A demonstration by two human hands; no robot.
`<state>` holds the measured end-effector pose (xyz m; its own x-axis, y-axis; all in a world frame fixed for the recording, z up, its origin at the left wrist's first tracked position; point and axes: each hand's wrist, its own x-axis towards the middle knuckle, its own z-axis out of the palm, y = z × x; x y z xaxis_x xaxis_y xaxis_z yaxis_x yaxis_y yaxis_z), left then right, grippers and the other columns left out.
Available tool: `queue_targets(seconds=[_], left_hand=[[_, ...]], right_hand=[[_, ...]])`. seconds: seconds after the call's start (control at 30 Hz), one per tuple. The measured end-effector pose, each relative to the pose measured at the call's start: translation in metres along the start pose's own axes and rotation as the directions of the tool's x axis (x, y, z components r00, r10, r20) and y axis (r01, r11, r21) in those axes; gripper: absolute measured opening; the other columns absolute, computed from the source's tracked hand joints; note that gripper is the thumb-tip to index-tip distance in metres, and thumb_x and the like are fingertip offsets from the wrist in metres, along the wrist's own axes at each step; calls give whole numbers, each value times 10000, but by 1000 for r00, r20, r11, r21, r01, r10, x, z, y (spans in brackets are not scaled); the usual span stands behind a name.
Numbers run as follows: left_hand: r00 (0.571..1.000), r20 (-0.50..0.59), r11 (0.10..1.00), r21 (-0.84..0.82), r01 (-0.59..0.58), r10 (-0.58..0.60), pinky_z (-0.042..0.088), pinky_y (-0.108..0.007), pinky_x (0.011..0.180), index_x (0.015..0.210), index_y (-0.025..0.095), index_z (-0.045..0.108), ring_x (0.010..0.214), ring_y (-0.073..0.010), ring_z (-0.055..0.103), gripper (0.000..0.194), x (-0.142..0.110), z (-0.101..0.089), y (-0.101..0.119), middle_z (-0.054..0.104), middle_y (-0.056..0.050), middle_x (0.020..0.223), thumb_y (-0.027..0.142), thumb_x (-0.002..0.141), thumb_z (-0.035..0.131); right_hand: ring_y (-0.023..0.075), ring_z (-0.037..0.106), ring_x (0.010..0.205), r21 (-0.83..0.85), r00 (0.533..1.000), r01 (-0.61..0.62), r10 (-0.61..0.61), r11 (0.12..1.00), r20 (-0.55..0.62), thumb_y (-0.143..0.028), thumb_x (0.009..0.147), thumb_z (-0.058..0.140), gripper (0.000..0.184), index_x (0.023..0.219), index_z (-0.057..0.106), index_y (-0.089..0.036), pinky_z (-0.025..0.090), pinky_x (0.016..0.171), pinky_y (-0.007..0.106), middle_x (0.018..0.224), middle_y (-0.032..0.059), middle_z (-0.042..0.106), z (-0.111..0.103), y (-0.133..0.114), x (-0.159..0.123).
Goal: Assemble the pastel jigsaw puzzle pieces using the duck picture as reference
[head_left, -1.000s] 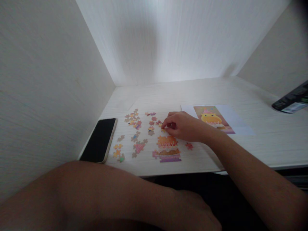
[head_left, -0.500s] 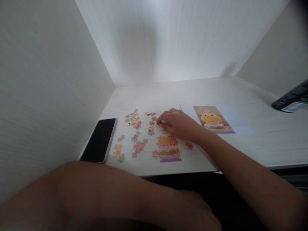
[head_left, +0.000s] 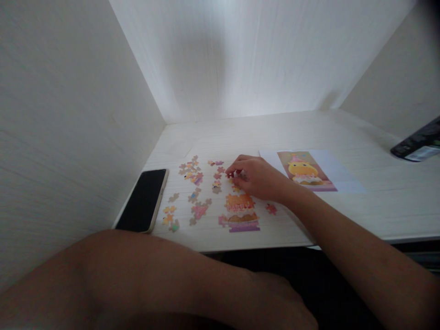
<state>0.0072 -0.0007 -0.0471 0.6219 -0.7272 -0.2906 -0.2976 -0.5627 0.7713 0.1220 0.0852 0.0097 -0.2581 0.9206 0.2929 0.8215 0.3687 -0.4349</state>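
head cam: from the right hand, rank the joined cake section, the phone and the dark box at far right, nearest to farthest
From the right hand:
1. Joined cake section, just below the hand.
2. Phone, at the left wall.
3. Dark box, at the far right edge.

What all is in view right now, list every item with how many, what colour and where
loose puzzle pieces: many, pink, orange and tan, scattered on the desk between the phone and the right hand
red puzzle piece: one, at the right hand's fingertips
joined puzzle section: one, orange, white and purple, near the front edge
phone: one, black screen, face up by the left wall
reference picture: one sheet, yellow figure on pink, right of the hand
dark box: one, black, far right edge
desk: one, whitish wood
right hand: pinching the red piece
left hand: below the desk edge, grip unclear
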Motion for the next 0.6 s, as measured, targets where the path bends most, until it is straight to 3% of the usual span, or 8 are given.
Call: queue_targets(seconds=[0.17,0.37,0.6], left_hand=[[999,-31,998,39,-42,43,438,-344,720,752,226,418,882,-225,542,112,-2,-1,-2,564,-82,834,321,802,386],[983,-64,982,89,-169,174,460,-343,787,1024,126,519,918,-226,554,319,0,12,-24,590,-132,1040,340,881,329],[937,-210,960,66,-271,279,478,-314,757,884,151,539,831,-208,565,206,2,19,-34,589,-121,892,275,847,379]], right_hand=[[141,588,792,-17,1000,-19,19,1000,2,-159,807,545,262,1002,718,-182,434,767,255,961,65,659,0,0,0],[142,589,784,-36,999,-36,37,999,14,-189,800,562,240,977,724,-182,431,747,252,952,58,666,-2,0,0],[140,595,767,-61,997,-57,60,996,40,-210,798,578,226,967,727,-193,440,740,259,961,55,669,-4,-3,0]])
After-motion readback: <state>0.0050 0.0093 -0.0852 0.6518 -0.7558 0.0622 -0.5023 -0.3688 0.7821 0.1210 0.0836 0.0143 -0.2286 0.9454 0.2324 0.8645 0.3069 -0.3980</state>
